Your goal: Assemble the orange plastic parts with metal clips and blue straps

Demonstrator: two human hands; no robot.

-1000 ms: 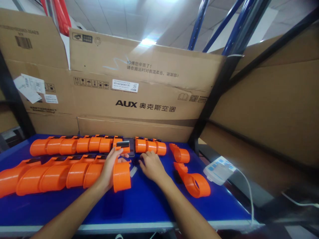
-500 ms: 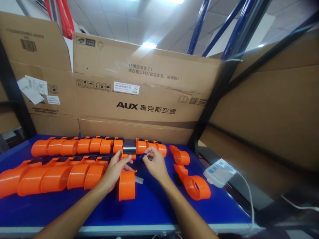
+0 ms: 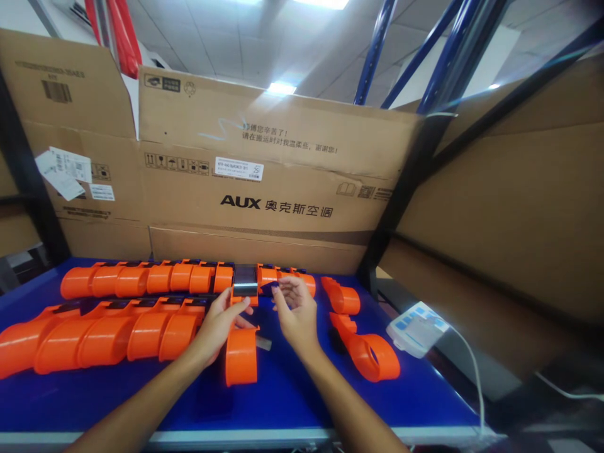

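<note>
My left hand (image 3: 221, 324) is closed around an orange tape dispenser (image 3: 241, 357), whose round hub faces me. At its far end a dark plate with a serrated metal edge (image 3: 245, 288) points up. To the right of that edge, my right hand (image 3: 296, 308) pinches a small dark blue flat piece (image 3: 270, 289) between thumb and fingers. A strip of clear material (image 3: 263, 343) shows just right of the dispenser. The palm and fingers of my left hand hide the dispenser's middle.
Several orange dispensers lie in a back row (image 3: 132, 280) and a front row (image 3: 106, 340). Two loose orange parts (image 3: 346, 301) rest on the blue table (image 3: 283, 402) at right. Beyond stand a clear plastic case (image 3: 418, 328) with a white cable and a cardboard wall (image 3: 189, 207).
My right hand has moved slightly up, its fingers spreading a little, and the small blue piece now shows more fully beside the serrated edge. My left hand keeps its hold on the dispenser.
</note>
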